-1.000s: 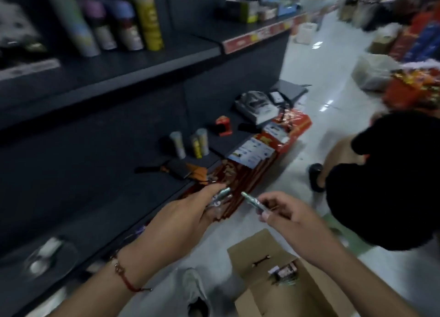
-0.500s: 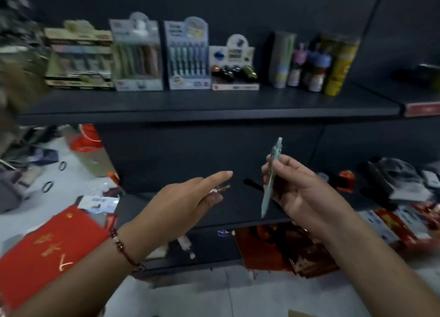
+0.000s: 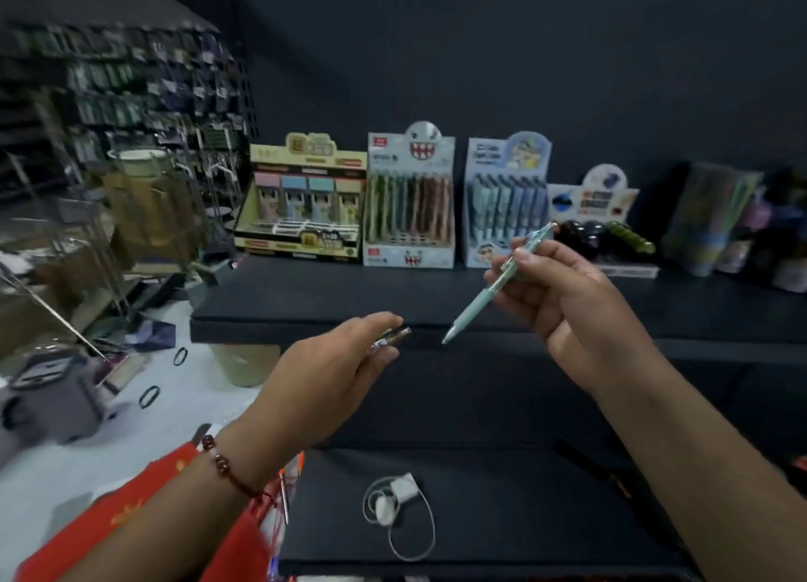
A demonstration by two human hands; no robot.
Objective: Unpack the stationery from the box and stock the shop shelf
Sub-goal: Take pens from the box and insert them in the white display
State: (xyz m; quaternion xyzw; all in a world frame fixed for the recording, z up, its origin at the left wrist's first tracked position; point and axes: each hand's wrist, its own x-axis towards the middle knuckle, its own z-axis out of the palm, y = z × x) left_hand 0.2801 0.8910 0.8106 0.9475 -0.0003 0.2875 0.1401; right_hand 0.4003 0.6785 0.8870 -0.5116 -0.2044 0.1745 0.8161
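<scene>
right hand pinches a green pen slanting, tip toward lower left; left hand grips a pen end pointing right.

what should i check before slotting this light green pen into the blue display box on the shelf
1. Right hand grips the light green pen: ok.
2. Pen orientation: tip points down and left, away from the blue display box; needs turning: not ok.
3. Free slot in that box: rows look full, blurred: cannot tell.
4. Left hand free to steady the box: holds a small pen-like item: not ok.
5. Shelf in front of the box is bare: ok.
</scene>
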